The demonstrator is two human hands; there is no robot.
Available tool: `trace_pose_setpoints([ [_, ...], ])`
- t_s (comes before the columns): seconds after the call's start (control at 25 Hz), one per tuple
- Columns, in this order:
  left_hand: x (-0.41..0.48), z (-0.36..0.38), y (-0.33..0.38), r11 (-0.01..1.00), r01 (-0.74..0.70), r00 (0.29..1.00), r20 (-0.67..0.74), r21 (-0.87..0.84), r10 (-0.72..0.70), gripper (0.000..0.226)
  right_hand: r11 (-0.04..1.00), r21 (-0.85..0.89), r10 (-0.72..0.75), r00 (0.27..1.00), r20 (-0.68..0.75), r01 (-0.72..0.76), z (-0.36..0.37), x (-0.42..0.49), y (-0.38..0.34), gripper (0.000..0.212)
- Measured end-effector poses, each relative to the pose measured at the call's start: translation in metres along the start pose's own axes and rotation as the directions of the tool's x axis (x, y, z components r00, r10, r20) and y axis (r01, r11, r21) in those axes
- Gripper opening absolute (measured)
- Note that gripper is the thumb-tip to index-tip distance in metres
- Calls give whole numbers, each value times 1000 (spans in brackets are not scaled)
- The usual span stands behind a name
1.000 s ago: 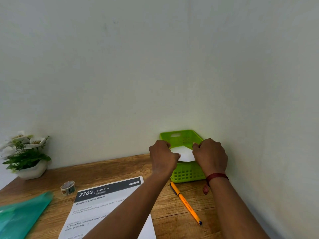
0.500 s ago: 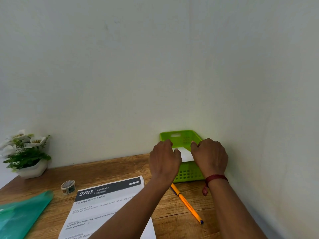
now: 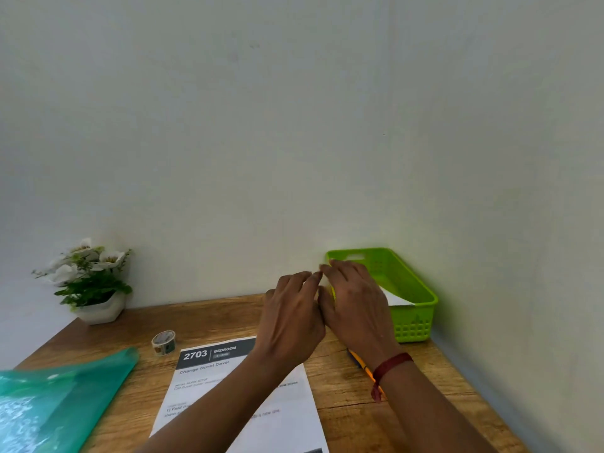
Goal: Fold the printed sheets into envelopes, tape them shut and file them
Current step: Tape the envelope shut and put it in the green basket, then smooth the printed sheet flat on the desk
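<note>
A moment ago both your hands were pushing the white envelope [image 3: 397, 299] down into the green basket [image 3: 412, 325]. Now your left hand [image 3: 291, 318] and right hand [image 3: 354, 305] have pulled back, fingers loose and a bit bent, holding nothing. The envelope lies in the basket at 1 o'clock, so this one looks filed. On the wooden table [image 3: 225, 317], the next printed sheet [image 3: 209, 371] waits at 6 o'clock, the tape roll [image 3: 163, 342] and flower pot [image 3: 99, 308] at 10, a green folder [image 3: 58, 397] at 8. A plain pale wall stands behind.
</note>
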State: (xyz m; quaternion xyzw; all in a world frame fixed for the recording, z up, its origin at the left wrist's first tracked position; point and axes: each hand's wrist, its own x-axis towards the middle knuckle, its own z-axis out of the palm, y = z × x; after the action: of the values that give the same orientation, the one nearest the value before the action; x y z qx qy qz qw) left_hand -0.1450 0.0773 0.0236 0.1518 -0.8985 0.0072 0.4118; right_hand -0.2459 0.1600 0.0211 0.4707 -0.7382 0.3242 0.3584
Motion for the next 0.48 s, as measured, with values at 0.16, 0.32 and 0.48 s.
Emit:
trace_pose_setpoints([
  [0.16,-35,-22,-46,1000,29,999,30,7,-29,45,986,82,-153,984,87,146,15,-14,-30,39],
  [0.32,-60,-43,-94,992,127,992,26,-26,-126,40,958,204,-247,942,228,202,31,-30,-47,41],
  [0.48,-80,-49,-133,969,233,971,65,-82,-228,35,950,280,-240,891,386,135,48,-42,-46,48],
])
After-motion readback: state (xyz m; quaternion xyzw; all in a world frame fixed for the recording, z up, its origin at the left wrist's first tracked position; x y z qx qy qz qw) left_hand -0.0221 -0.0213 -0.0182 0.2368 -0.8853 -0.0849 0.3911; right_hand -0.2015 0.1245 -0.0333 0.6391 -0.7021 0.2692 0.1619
